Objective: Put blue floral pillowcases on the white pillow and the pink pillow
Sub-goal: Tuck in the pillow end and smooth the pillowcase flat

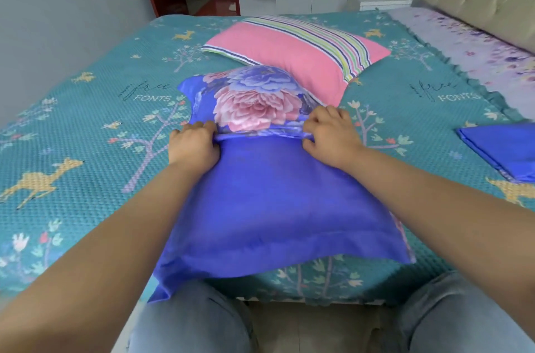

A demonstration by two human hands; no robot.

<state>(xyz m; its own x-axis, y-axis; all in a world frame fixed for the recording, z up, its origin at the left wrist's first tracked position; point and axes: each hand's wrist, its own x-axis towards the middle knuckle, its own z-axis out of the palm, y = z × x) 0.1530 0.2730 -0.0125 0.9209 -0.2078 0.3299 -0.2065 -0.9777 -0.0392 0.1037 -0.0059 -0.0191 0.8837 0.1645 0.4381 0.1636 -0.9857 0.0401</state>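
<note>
The pillowcase [269, 196] is smooth, glossy satin-like cloth. The bedspread [95, 127] is matt, waffle-textured cloth, and the pink pillow [292, 54] is plain matt cotton-like cloth.

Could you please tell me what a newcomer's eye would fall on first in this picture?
Probably the shiny blue floral pillowcase at the centre of the teal deer-print bedspread, with the left hand and right hand gripping its folded edge. Behind it lies the uncovered pink striped pillow, and a folded blue pillowcase waits at the right edge.
</note>
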